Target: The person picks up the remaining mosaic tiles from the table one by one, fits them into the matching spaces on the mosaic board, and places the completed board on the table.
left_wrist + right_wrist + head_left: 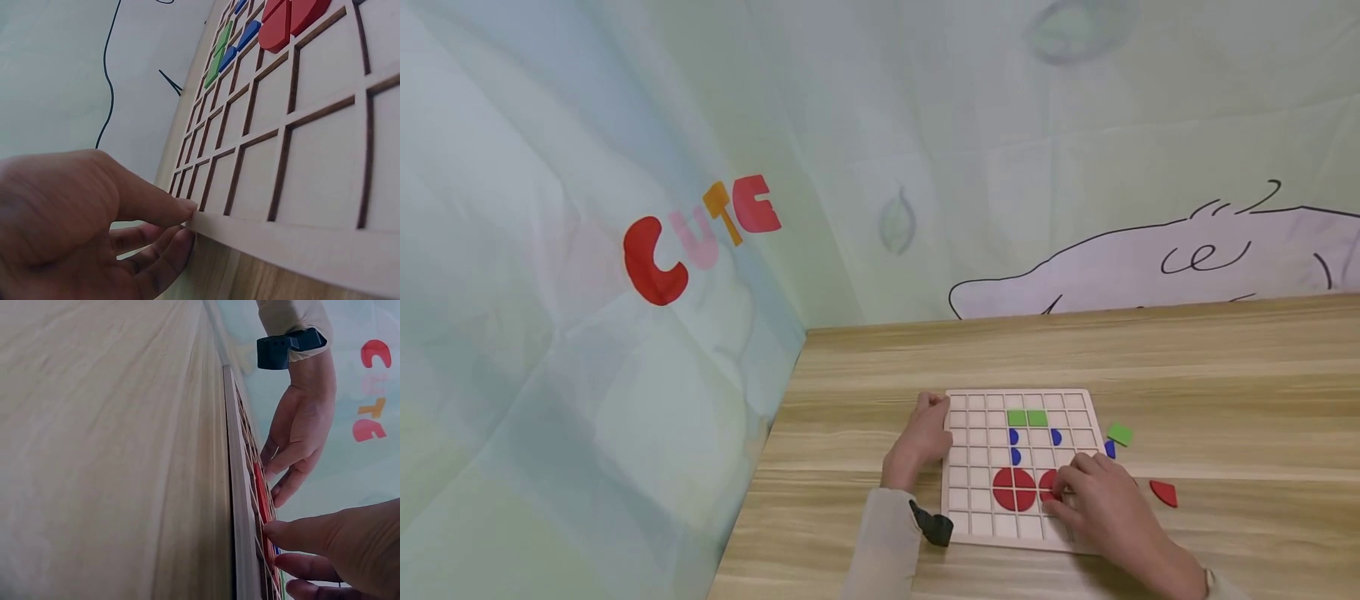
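Observation:
A pale wooden grid board (958, 477) lies on the table. At its left edge, my left hand (919, 442) grips the rim, thumb on top and curled fingers against the side in the left wrist view. My right hand (1108, 504) is over the lower right of the board, thumb and fingertips at a red quarter-circle piece (1047, 482), partly hidden by the fingers. Left of it, red quarter pieces form a full red circle (1004, 479). Two green squares (1017, 418) and several blue half-circles (1057, 437) sit in cells higher up.
Right of the board lie a loose green square (1120, 434), a blue half-circle (1110, 450) and a red quarter-circle (1164, 492) on the wood-grain table (1262, 400). Printed cloth walls (880, 167) stand behind and to the left. A black band (932, 527) is around the left wrist.

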The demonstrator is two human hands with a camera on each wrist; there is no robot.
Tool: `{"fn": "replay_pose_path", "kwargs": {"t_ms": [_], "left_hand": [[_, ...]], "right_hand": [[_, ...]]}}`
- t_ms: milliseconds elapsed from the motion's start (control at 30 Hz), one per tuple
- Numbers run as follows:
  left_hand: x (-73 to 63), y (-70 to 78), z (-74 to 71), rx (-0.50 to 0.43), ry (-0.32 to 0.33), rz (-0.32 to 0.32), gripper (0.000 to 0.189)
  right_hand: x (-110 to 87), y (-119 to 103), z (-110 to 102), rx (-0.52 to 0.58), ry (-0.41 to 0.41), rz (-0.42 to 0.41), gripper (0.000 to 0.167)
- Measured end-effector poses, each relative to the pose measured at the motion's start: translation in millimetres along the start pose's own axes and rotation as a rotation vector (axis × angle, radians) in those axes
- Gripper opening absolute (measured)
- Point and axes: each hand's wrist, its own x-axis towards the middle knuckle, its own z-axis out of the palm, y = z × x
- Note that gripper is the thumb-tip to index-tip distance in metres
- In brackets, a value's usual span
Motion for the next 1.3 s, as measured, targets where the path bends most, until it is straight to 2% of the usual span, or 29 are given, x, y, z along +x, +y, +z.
{"fn": "replay_pose_path", "kwargs": {"t_ms": [433,633,733,900,1000,1100,1300], "left_hand": [[1.8,-1.6,1.0,0.000,0.001,0.006,0.060],[1.6,-2.1,0.5,0.013,-0.007,0.006,0.061],[2.5,-2.4,0.6,0.017,-0.006,0.006,0.061],[3.3,-1.3,1.3,0.018,-0.011,-0.001,0.061],[2.8,-0.7,1.1,0.022,-0.010,0.003,0.061],[2.7,-0.6,0.3,0.027,-0.001,0.014,0.061],[2.8,-1.0,0.5,0.023,-0.003,0.004,0.061]], "right_hand": [[0.2,0.3,1.3,-0.027,0.026,-0.009,0.020],[-0.3,5.5,-5.4,0.025,0.005,0.043,0.017],[-1.2,13.2,-11.9,0.030,0.037,0.040,0.015],[-4.7,32.4,-23.6,0.025,0.157,-0.007,0.015],[-7.2,44.7,-28.5,0.004,0.197,-0.015,0.017],[-9.9,55.3,-31.5,-0.017,0.197,-0.002,0.017],[-15.2,67.2,-31.0,-0.042,0.130,0.013,0.018]]}}
